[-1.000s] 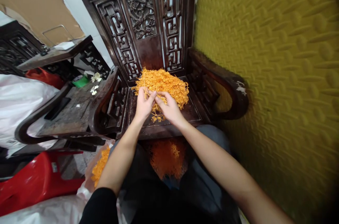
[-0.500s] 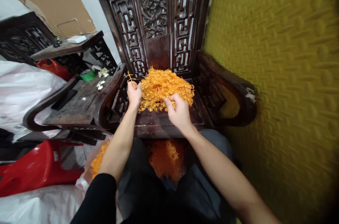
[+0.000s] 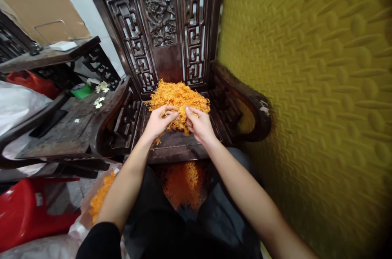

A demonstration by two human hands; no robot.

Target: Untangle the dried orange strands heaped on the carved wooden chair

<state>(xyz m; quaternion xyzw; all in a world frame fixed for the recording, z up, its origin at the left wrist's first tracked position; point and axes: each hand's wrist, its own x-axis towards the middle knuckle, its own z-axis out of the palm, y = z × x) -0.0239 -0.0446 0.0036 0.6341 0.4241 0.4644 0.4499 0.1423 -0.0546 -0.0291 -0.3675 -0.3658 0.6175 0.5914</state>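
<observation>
Two bare forearms run up from the bottom of the frame, over dark trousers, and between the knees sits a lower clump of orange strands (image 3: 183, 183), blurred enough that what holds it is hard to say. Another orange batch (image 3: 99, 197) shows at lower left, beside a red plastic stool (image 3: 21, 214).

Moving up to centre frame, both hands meet at the near edge of the orange pile (image 3: 177, 97) on the seat of the carved wooden chair (image 3: 171, 150). Left hand (image 3: 157, 122) has its fingers curled in and pinching a tuft of the strands; right hand (image 3: 199, 126) is right beside it, thumb and fingertips closed on the same near fringe. So the pile lies just beyond and partly under the fingertips, its bulk reaching back toward the chair's backrest. A few loose strands hang below the left hand onto the seat.

Left of the chair, a second dark wooden seat (image 3: 61, 128) carries small white flowers (image 3: 99, 99) and something green (image 3: 81, 91). Upper left, a brown cardboard sheet (image 3: 36, 1) leans on the wall. Filling the right side, a yellow padded wall (image 3: 306, 87).
</observation>
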